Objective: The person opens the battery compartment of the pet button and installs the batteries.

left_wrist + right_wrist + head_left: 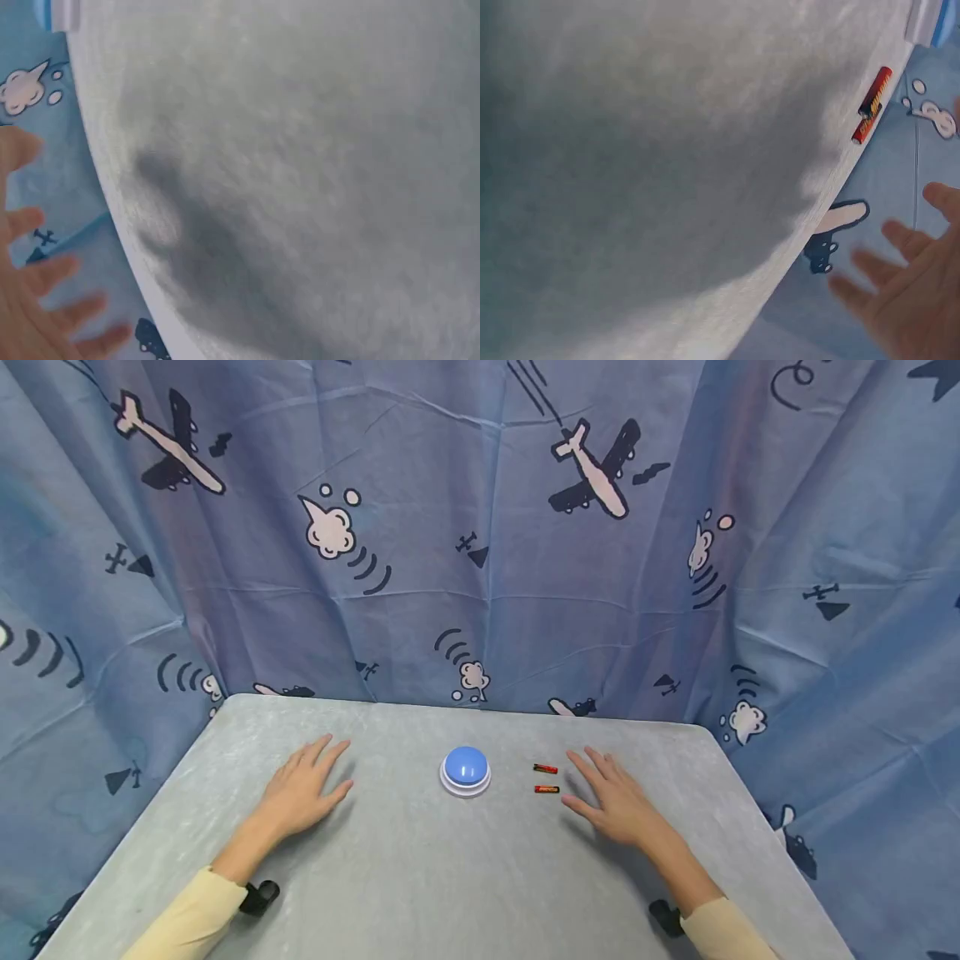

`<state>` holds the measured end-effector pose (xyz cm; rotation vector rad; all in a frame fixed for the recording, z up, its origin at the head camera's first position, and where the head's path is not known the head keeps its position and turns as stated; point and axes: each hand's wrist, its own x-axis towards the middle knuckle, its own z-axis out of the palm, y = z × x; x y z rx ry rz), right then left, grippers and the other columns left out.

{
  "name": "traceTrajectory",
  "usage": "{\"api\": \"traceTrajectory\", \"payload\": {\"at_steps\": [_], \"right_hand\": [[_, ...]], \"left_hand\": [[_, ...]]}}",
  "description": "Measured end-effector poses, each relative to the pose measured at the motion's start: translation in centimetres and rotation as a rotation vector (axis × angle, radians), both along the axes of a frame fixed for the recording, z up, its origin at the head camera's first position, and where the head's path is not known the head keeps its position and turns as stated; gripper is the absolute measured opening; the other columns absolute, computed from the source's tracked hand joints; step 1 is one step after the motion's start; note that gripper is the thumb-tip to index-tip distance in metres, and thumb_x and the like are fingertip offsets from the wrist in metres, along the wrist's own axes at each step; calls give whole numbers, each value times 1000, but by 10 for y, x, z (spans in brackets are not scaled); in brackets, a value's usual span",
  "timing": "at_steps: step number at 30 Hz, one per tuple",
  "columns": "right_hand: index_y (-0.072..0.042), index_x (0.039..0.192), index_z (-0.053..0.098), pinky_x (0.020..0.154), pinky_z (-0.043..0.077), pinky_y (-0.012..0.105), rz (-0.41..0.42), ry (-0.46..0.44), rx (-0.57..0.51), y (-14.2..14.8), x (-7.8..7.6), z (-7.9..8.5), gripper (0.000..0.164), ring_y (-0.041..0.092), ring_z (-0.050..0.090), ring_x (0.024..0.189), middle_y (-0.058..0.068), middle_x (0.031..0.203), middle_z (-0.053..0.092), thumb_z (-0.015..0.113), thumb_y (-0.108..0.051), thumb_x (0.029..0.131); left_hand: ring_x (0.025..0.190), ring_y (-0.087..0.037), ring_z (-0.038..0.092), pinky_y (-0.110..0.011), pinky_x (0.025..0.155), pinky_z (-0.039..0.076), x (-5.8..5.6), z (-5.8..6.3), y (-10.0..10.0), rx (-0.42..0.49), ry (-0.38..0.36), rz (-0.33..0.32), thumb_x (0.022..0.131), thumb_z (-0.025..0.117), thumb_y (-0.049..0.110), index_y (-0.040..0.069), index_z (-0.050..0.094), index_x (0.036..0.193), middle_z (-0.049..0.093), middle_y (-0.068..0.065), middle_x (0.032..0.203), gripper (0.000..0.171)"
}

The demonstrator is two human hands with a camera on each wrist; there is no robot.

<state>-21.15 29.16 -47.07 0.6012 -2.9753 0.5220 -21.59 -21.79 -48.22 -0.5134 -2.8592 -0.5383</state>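
A round blue push button [466,766] on a white base sits at the middle of the grey table. To its right lie two red batteries, a far one [545,768] and a near one [547,789], roughly parallel. My left hand [297,793] hovers to the left of the button, fingers spread, holding nothing. On the other side my right hand [617,799] is just right of the batteries with its fingers apart and nothing in them. The right wrist view shows the batteries [875,91] beyond the fingertips; a sliver of the button's base [66,13] shows in the left wrist view.
The pale grey tabletop [420,877] has rounded far corners. Behind it and at both sides hangs a blue curtain [420,635] printed with planes and clouds. Black wrist straps [259,897] show at the cuffs of the yellow sleeves [187,914].
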Motion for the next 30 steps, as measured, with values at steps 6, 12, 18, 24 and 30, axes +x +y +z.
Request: {"api": "traceTrajectory", "payload": {"at_steps": [6,12,18,24,30], "right_hand": [[-1,144,51,95,49,56,13,-40,-361,15,-3,-6,58,39,60,117,23,139,55,76,-17,94],[4,125,64,84,56,32,-27,-101,-587,22,-3,-15,35,28,69,100,23,120,65,74,-11,95],[9,120,65,78,56,24,27,-86,-696,19,-4,-18,30,26,71,95,23,113,68,74,-2,93],[11,117,65,76,57,26,93,-117,-761,2,-7,-17,28,25,71,94,27,111,67,74,-1,93],[13,118,64,79,57,29,148,-150,-805,-18,-14,-20,31,32,70,97,30,113,65,74,0,93]], "left_hand": [[107,-40,65,-53,89,53,-3,4,1,352,-80,-112,96,72,13,-1,57,136,63,-21,126,45],[103,-32,68,-41,87,56,-5,2,5,612,-218,-137,95,75,15,-2,60,131,65,-19,123,43],[106,-31,68,-38,87,56,-9,-2,14,710,-290,-190,95,76,18,0,61,131,64,-19,126,44],[107,-37,66,-35,85,56,-11,-3,24,766,-332,-249,96,73,14,-6,57,133,63,-24,126,45],[107,-38,66,-36,87,56,-13,-6,36,792,-348,-302,96,73,11,-8,55,135,61,-27,126,47]]}}
